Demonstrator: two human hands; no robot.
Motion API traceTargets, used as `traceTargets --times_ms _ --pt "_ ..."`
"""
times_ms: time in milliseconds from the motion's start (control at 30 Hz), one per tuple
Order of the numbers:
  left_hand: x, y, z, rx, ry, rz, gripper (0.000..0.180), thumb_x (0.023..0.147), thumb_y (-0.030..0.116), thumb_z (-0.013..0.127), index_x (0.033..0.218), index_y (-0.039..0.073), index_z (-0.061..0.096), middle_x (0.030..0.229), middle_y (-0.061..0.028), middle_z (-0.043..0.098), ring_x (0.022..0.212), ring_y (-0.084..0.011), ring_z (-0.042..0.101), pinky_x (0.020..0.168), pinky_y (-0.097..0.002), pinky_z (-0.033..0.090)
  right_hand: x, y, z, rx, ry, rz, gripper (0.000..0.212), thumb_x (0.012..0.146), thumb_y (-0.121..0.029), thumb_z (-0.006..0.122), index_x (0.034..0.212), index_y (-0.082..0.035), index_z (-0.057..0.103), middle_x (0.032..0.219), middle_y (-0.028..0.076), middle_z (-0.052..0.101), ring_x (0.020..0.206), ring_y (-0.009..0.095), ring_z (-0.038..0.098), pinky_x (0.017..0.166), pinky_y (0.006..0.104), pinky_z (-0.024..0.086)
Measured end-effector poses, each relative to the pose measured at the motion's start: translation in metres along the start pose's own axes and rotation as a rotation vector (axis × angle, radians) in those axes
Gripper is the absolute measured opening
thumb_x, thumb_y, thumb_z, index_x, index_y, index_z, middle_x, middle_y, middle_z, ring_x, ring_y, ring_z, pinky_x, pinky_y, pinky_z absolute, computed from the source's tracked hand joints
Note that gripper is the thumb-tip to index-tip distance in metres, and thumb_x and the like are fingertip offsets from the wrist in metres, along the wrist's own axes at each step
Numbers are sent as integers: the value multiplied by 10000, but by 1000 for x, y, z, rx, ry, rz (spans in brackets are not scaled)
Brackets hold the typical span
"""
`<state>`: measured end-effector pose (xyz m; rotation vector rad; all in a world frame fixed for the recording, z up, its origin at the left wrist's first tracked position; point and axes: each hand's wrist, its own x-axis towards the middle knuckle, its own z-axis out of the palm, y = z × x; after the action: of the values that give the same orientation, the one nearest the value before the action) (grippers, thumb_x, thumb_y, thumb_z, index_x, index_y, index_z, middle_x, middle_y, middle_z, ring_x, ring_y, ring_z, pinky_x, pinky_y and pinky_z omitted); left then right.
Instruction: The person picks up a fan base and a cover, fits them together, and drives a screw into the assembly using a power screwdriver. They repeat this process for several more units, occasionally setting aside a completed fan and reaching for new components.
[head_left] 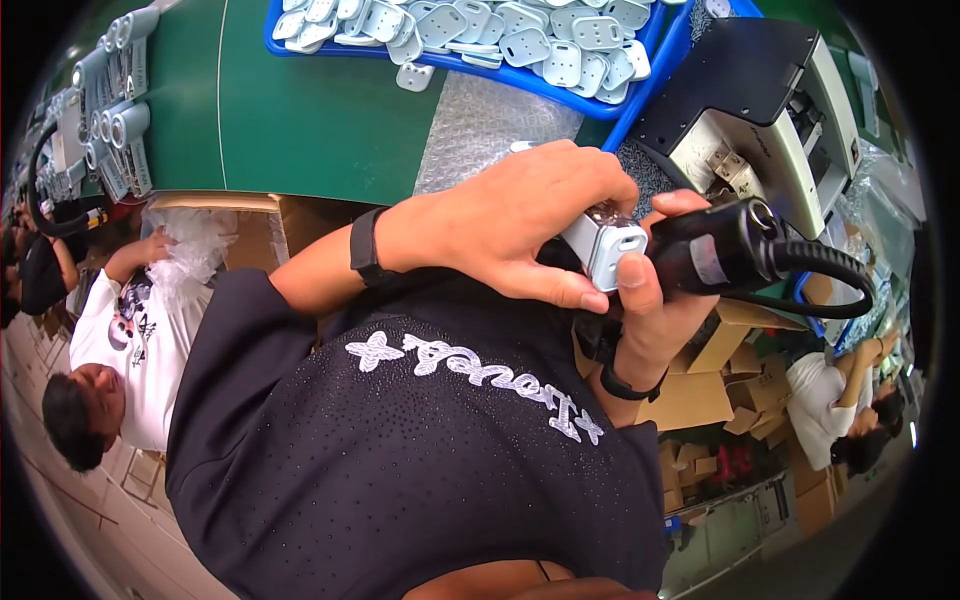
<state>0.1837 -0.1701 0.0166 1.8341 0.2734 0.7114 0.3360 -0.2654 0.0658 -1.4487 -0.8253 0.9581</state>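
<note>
Black shirtfront (400, 450) below, left fingers (600, 178) grip a white device (607, 262), right fingers (642, 291) a black tool (725, 240), near green table edge (340, 188).

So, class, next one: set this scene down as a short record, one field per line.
Left grip: closed on a pale device
Right grip: around a black tool, thumb against the device
Wrists: a black band on each
Tray: blue, piled with pale plates
Outside tray: one plate on the green table
Near tray: bubble wrap
Beyond tool: dark machine
People: a co-worker in white at left, another at right
</note>
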Motion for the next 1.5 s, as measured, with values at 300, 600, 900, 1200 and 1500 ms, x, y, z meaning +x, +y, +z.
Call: traceTargets --times_ms 300,600,900,1200,1500 --pt "1 7 -2 28 -2 -13 738 759 560 767 1185 20 498 1022 -130 558 880 -316 555 778 -410 441 -8 -13 -7 -8 -28 138 555 783 -183 819 1213 9 525 794 37 554 720 100 509 695 231 405" --pt "7 -14 7 79 44 171 613 798 600 694 983 24 594 821 -80 610 682 -277 595 609 -371 452 -17 5 -18 -63 -97 -334 582 821 -92 806 1251 -42 417 900 129 622 684 171 603 617 320 524" --pt "5 -22 12 132 150 268 617 805 616 681 943 20 604 771 -63 609 594 -243 575 532 -348 428 58 -44 -50 -6 81 -735 261 937 -296 524 1073 -78 479 722 88 569 518 189 491 499 390 442" --pt "7 -23 14 136 192 295 633 816 625 674 952 11 605 776 -62 610 594 -238 576 526 -346 424 21 -69 -23 172 240 -782 280 875 -307 525 1102 -143 542 660 57 522 507 180 468 537 368 422" --pt "5 -24 10 143 181 249 645 801 623 694 963 4 614 769 -68 605 608 -249 581 527 -351 425 60 -40 -64 171 -99 -549 386 970 -383 480 1249 -117 482 821 77 574 602 212 523 591 420 462"
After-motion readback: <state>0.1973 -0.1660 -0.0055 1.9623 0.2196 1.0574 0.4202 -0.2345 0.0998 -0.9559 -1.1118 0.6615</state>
